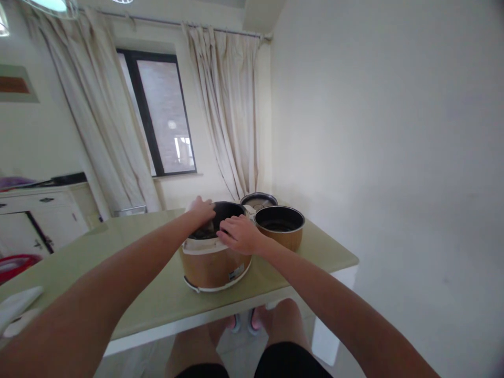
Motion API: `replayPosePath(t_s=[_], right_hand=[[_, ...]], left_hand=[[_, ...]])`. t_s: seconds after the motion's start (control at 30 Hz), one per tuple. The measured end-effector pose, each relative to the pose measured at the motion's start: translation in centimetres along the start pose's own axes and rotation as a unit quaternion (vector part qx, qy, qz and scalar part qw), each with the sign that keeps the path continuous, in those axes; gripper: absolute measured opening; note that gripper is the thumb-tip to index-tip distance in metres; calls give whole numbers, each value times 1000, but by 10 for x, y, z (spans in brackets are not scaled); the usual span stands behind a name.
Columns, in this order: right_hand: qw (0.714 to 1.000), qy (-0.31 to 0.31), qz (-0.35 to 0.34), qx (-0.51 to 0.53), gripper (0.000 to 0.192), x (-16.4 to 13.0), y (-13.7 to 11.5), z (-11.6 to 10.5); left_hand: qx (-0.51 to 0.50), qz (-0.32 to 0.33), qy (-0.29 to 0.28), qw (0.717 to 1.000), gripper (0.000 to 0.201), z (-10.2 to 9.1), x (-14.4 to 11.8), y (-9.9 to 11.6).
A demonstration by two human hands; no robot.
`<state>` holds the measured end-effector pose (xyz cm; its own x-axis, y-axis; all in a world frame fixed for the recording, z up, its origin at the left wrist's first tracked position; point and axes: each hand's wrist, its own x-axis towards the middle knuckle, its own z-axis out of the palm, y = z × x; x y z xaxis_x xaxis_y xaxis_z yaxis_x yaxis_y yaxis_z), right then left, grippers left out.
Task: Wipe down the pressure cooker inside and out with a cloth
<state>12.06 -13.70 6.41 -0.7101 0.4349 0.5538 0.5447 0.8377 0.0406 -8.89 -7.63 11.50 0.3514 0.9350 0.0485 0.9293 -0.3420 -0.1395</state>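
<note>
A brown and white rice cooker (214,265) stands on the table without a lid, its dark inside showing. My left hand (201,210) is at the far left of its rim, fingers bent and slightly blurred. Below that hand, inside the cooker, is a brownish-grey patch; whether it is a cloth or a reflection I cannot tell. My right hand (241,234) rests over the near right rim, its fingers curled around the edge. Just to the right sits a brown inner pot (281,239) with a dark interior. Behind it lies a round lid (259,200).
The pale green table (149,289) ends at a corner near the white wall (394,157) on the right. A white object (19,304) lies at its left edge. Beyond are a white cabinet (51,210), a red basin (18,265), curtains (228,94) and a window (165,115).
</note>
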Motion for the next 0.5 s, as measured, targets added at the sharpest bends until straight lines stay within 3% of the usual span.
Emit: replayPosePath(t_s=[0.1, 0.17, 0.33, 0.5], right_hand=[[999, -8, -39, -34, 32, 0, 1, 1], [998, -4, -46, -34, 31, 0, 2, 2], [998, 27, -55, -29, 29, -1, 5, 7], [996, 64, -56, -22, 26, -1, 8, 16]], left_hand=[[144, 38, 48, 988, 34, -5, 14, 9], [150, 32, 72, 986, 40, -5, 26, 14], [-82, 7, 69, 994, 42, 2, 47, 21], [-181, 75, -28, 980, 37, 15, 49, 28]])
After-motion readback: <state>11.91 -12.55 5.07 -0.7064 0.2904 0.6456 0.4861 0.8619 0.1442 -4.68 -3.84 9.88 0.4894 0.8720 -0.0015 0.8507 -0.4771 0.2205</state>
